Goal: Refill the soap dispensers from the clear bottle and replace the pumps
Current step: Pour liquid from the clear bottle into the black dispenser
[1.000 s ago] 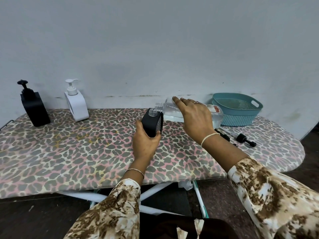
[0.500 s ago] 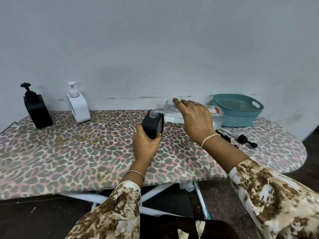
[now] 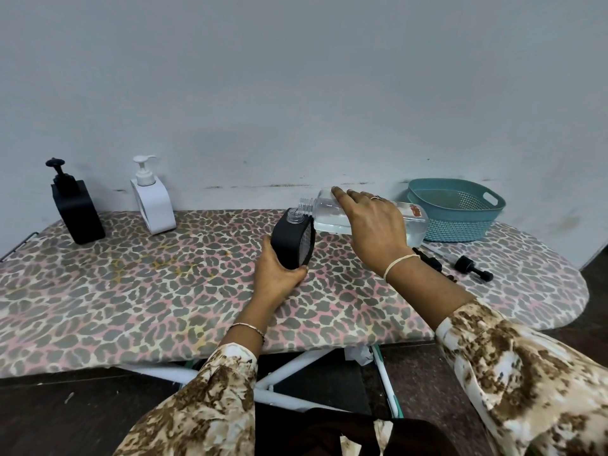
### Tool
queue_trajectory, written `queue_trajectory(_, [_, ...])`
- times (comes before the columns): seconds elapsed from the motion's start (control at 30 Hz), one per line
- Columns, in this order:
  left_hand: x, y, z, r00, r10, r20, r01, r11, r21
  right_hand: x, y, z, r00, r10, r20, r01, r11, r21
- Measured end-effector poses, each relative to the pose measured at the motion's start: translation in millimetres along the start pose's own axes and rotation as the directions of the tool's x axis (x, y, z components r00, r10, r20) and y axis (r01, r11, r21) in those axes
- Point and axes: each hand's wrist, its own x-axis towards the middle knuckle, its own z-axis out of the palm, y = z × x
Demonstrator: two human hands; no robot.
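Observation:
My left hand (image 3: 278, 278) grips the base of a black soap dispenser (image 3: 291, 243) that has no pump and leans a little to the left on the ironing board. My right hand (image 3: 373, 230) holds the clear bottle (image 3: 332, 215) on its side, its threaded mouth right over the dispenser's open neck. Clear liquid lies along the lower part of the bottle. Two loose black pumps (image 3: 473, 269) lie on the board to the right, partly hidden by my right wrist.
A black dispenser (image 3: 77, 212) and a white dispenser (image 3: 153, 204), both with pumps on, stand at the back left by the wall. A teal plastic basket (image 3: 457, 210) sits at the back right. The leopard-print ironing board (image 3: 131, 291) narrows toward the right end.
The view has tilted slightly upward, so everything sits lower in frame. Both hands keep the same hold, with the bottle mouth still at the dispenser's neck.

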Motion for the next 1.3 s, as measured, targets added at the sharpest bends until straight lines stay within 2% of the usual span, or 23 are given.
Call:
queue_trajectory(0.23, [4.9,0.3,-10.1,0.983,-0.130,0.130,0.140,0.988,-0.072,-0.7,-2.0,-3.1,1.000,0.004,0.009,-0.004,1.000,0.003])
queue_trajectory(1.3, [5.6,3.3,-18.0,0.989,-0.083,0.121,0.100,0.985,-0.140,-0.4,-7.4,-8.4,1.000,0.021,0.002,-0.021,0.999,-0.030])
